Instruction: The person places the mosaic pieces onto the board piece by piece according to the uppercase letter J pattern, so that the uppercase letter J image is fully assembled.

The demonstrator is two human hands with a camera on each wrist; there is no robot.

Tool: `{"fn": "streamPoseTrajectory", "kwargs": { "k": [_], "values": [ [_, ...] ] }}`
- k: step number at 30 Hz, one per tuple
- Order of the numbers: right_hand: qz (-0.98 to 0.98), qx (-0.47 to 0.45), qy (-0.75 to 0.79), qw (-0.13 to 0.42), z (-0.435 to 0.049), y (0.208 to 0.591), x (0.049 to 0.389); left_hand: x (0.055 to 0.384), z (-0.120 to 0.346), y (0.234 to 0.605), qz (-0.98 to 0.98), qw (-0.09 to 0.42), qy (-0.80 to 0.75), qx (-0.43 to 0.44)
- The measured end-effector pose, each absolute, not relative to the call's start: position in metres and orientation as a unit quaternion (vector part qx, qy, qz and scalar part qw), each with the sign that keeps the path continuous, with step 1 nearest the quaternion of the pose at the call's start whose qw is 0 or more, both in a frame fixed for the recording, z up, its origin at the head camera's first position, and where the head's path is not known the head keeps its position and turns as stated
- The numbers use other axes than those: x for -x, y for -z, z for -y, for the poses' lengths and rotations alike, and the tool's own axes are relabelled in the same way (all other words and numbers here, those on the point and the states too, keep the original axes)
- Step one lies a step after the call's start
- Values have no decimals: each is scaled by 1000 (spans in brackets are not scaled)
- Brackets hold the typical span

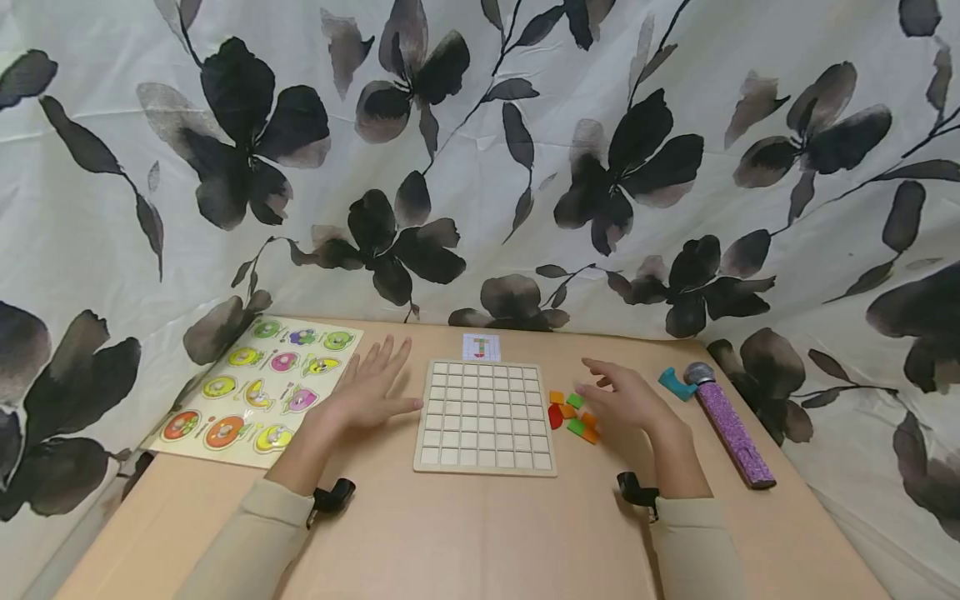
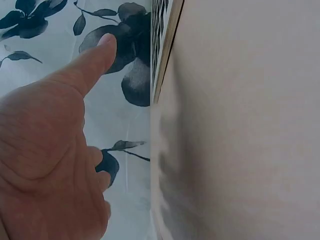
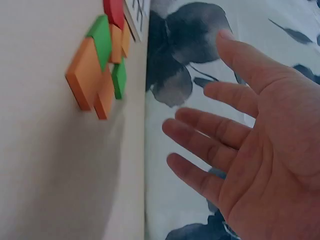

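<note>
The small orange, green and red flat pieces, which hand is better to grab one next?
Probably the right hand: it is close beside the small orange, green and red flat pieces. The left hand is across the pale grid board from them.

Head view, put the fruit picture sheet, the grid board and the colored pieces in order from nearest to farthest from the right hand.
1. Colored pieces: just left of the right hand.
2. Grid board: farther left, past the pieces.
3. Fruit picture sheet: farthest left, beyond the left hand.
</note>
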State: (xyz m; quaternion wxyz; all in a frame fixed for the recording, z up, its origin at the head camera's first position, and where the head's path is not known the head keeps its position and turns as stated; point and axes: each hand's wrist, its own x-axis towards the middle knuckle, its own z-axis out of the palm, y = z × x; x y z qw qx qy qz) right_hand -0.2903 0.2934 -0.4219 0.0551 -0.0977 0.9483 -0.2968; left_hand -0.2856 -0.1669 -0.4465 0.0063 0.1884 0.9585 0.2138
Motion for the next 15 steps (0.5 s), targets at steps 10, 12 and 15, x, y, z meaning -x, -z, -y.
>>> {"fn": "streamPoseTrajectory", "kwargs": {
  "k": [10, 12, 15],
  "values": [
    [-921, 164, 339, 101, -312, 427, 295, 282, 159, 451, -941, 101, -229, -227],
    [-913, 171, 348, 124, -316, 429, 295, 282, 157, 455, -937, 119, -230, -233],
    [-906, 176, 353, 152, -320, 432, 295, 283, 155, 461, -933, 143, -230, -237]
  ]
}}
